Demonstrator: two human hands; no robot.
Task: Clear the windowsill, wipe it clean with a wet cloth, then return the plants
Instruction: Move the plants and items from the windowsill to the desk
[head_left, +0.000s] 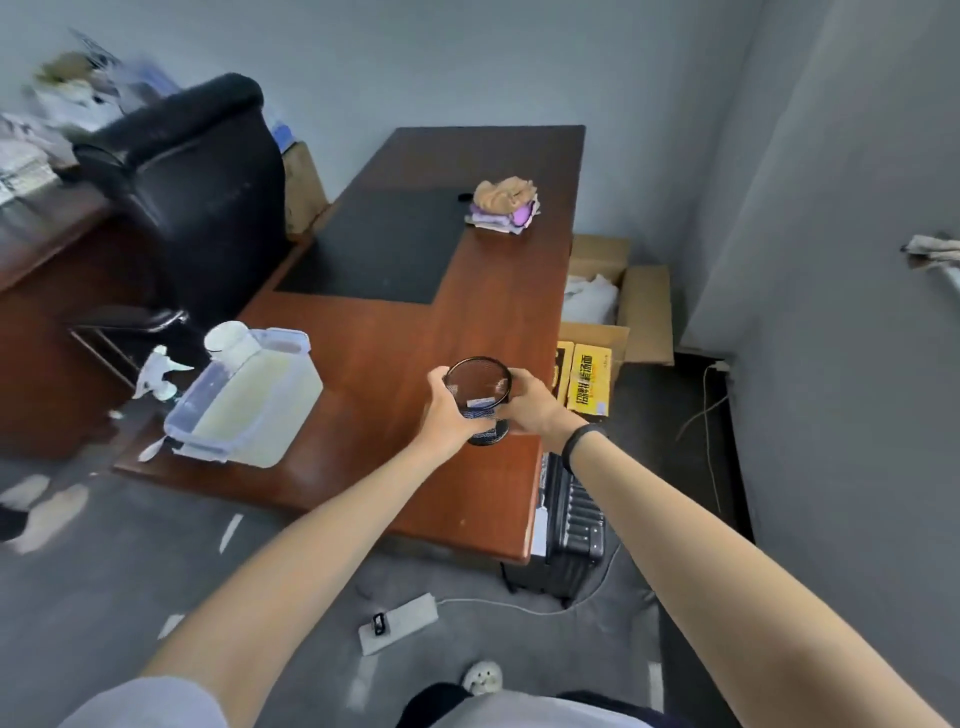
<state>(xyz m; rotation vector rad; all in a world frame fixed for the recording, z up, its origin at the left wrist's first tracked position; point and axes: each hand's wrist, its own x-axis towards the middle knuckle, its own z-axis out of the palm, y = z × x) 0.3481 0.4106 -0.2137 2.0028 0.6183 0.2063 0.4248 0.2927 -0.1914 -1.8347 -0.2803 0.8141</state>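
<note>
A black wire-mesh cup stands near the right front part of the brown desk. My left hand grips its left side and my right hand grips its right side; whether it touches the desk I cannot tell. A pile of folded cloths, tan over purple, lies further back on the desk. At the far right edge a crumpled grey cloth rests on a pale ledge. No plants are in view.
A clear plastic box with a white jar and a spray bottle sit at the desk's left front. A black office chair stands behind. Cardboard boxes, a dark suitcase and a power strip lie on the floor.
</note>
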